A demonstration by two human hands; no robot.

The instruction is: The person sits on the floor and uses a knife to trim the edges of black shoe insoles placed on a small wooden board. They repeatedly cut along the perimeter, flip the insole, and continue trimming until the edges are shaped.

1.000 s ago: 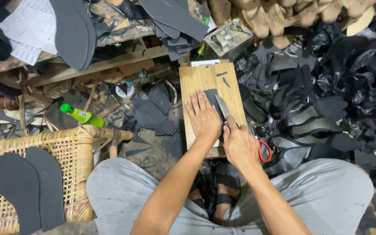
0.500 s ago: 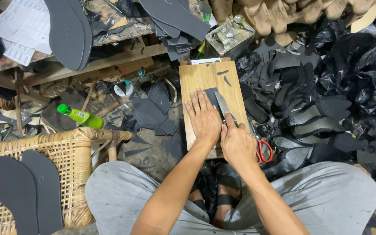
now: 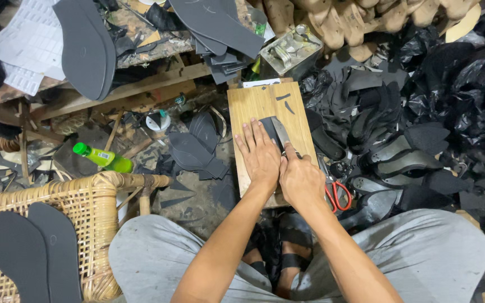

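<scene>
While left hand (image 3: 262, 157) lies flat, fingers spread, on dark piece (image 3: 268, 128) at mid-board (image 3: 254, 101), right hand (image 3: 300, 180) closed round knife (image 3: 280, 133): trimming cut under way; next calls for steady draw, clear of fingers.

Soft, even light and a sharp picture

The light came from above and was gentle, with no hard shadows. The wooden board (image 3: 268, 106) looked bright, and the metal tin (image 3: 291, 51) had a little shine on it. The black scraps (image 3: 422, 101) on one side were so dark that they ran together. Nothing looked blurry, and the edges bent only a little.
</scene>
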